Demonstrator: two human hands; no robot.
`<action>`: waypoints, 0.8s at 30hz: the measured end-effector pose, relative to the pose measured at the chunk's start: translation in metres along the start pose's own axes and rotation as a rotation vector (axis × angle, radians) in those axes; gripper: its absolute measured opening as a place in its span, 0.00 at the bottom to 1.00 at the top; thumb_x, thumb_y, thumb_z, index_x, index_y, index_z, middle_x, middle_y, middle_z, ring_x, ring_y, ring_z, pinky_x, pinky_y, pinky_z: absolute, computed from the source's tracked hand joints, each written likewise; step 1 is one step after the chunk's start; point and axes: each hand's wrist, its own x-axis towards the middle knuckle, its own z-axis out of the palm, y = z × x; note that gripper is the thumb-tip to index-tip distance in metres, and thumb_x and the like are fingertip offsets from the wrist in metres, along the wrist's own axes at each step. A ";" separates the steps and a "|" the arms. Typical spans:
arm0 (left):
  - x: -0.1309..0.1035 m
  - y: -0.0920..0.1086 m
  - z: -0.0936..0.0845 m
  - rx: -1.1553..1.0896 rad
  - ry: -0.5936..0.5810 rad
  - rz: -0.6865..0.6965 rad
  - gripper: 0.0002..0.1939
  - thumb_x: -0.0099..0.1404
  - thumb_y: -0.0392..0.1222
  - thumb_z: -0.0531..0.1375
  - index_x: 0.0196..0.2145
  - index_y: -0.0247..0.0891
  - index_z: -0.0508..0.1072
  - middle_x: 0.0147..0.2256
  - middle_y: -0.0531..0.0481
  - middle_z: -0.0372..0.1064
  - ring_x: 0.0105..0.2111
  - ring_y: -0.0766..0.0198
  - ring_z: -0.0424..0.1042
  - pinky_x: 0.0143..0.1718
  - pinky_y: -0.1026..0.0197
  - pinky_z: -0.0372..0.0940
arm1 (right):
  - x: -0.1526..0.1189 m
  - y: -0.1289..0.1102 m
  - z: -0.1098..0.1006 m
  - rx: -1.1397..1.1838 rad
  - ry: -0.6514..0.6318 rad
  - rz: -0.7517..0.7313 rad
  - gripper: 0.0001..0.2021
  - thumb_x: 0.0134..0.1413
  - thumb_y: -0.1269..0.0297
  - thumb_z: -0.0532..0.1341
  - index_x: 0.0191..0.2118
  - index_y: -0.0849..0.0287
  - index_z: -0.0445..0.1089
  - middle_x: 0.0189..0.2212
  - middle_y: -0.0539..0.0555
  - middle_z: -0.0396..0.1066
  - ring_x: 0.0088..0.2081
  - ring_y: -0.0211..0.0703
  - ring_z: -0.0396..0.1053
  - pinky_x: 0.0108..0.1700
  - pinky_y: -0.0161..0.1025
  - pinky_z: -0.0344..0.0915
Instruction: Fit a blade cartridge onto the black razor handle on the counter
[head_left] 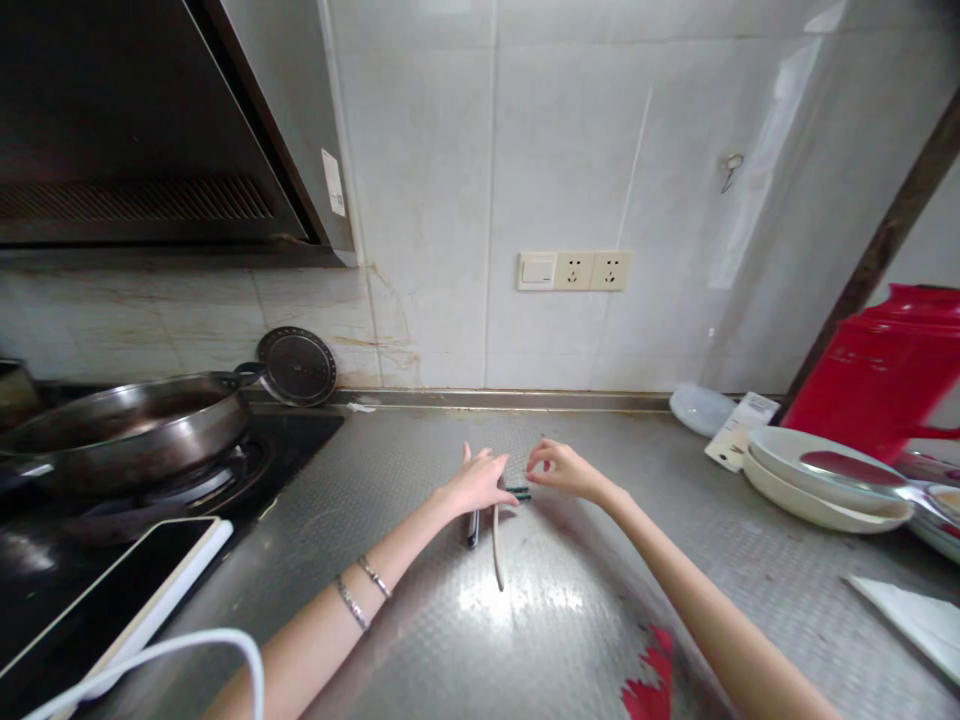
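Over the middle of the metal counter (420,620), my left hand (472,487) has its fingers apart, with the thumb reaching toward some thin dark green sticks (519,493). A slim black-and-silver pen-like object (473,530) lies partly beneath that hand. Beside it, a thin, slightly curved beige strip (497,550) extends toward me, its far end hidden by the hand. My right hand (564,470) is just right of the green sticks, thumb and forefinger curled together in a pinch. Whatever is between those fingertips is too small to make out.
At left, a steel pan (135,430) sits on the black stove (300,440), with a phone-like device (112,610) and white cable (225,636) nearer me. At right are stacked plates (810,490), a white card (739,430) and a red jug (877,370).
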 end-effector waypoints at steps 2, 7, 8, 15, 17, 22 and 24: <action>-0.003 0.000 -0.015 -0.020 0.067 0.031 0.33 0.52 0.57 0.60 0.50 0.33 0.64 0.50 0.36 0.64 0.56 0.47 0.54 0.57 0.39 0.41 | -0.001 -0.008 -0.007 -0.108 0.042 0.110 0.10 0.48 0.59 0.58 0.31 0.57 0.74 0.34 0.54 0.71 0.33 0.40 0.67 0.35 0.33 0.59; -0.015 -0.002 -0.069 -0.272 0.378 0.003 0.21 0.60 0.48 0.56 0.47 0.34 0.68 0.45 0.42 0.70 0.46 0.59 0.68 0.50 0.57 0.59 | -0.009 -0.046 -0.013 -0.330 0.078 0.361 0.13 0.53 0.58 0.52 0.31 0.57 0.72 0.30 0.56 0.73 0.34 0.44 0.70 0.31 0.34 0.57; -0.018 -0.002 -0.078 -0.314 0.415 -0.001 0.20 0.60 0.47 0.55 0.47 0.34 0.68 0.43 0.44 0.71 0.45 0.60 0.69 0.49 0.58 0.60 | -0.012 -0.056 -0.010 -0.333 0.057 0.348 0.14 0.54 0.58 0.52 0.31 0.57 0.72 0.30 0.56 0.73 0.34 0.45 0.70 0.30 0.34 0.57; -0.038 -0.013 -0.102 -0.335 0.432 -0.025 0.14 0.59 0.46 0.56 0.39 0.34 0.73 0.41 0.45 0.73 0.43 0.61 0.70 0.47 0.60 0.61 | -0.023 -0.116 0.022 -0.406 -0.086 0.195 0.15 0.53 0.59 0.51 0.36 0.59 0.71 0.33 0.60 0.74 0.36 0.51 0.72 0.34 0.39 0.62; -0.042 -0.018 -0.099 -0.345 0.422 -0.032 0.14 0.60 0.46 0.55 0.39 0.34 0.73 0.41 0.45 0.73 0.43 0.60 0.70 0.47 0.60 0.61 | -0.020 -0.129 0.029 -0.411 -0.123 0.209 0.15 0.53 0.60 0.50 0.36 0.61 0.72 0.35 0.62 0.74 0.38 0.53 0.72 0.36 0.41 0.64; -0.055 -0.032 -0.093 -0.358 0.363 -0.060 0.14 0.60 0.46 0.54 0.37 0.34 0.73 0.41 0.46 0.73 0.42 0.61 0.70 0.47 0.61 0.61 | -0.006 -0.145 0.042 -0.368 -0.275 0.257 0.17 0.49 0.58 0.54 0.39 0.64 0.72 0.39 0.66 0.72 0.42 0.55 0.70 0.39 0.44 0.65; -0.061 -0.036 -0.092 -0.346 0.325 -0.067 0.14 0.60 0.45 0.54 0.38 0.35 0.73 0.41 0.47 0.73 0.43 0.62 0.70 0.47 0.62 0.61 | 0.001 -0.147 0.045 -0.342 -0.349 0.267 0.14 0.45 0.60 0.57 0.35 0.64 0.73 0.34 0.65 0.74 0.39 0.53 0.71 0.37 0.42 0.66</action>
